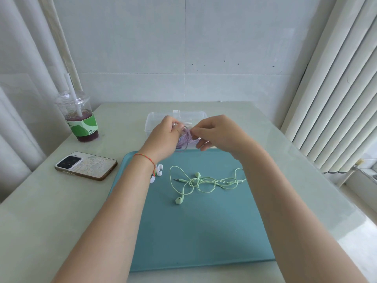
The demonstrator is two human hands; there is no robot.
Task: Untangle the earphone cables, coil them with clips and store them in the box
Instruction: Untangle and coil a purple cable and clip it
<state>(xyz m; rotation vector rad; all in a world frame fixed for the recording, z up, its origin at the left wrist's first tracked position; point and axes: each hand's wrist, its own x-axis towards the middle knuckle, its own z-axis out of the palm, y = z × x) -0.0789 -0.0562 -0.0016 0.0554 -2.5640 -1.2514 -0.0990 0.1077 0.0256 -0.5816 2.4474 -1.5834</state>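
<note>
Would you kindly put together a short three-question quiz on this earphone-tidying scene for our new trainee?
1. True or false: the green earphones lie tangled on the teal tray.
2. Which cable do the left hand and right hand hold between them? A) green B) purple C) black
3. Fill in: the phone lies on the table to the ___ of the tray.

Key
1. True.
2. B, the purple cable, held in front of the clear box.
3. Left.

both arms extended, left hand (165,135) and right hand (219,132) pinching.
</note>
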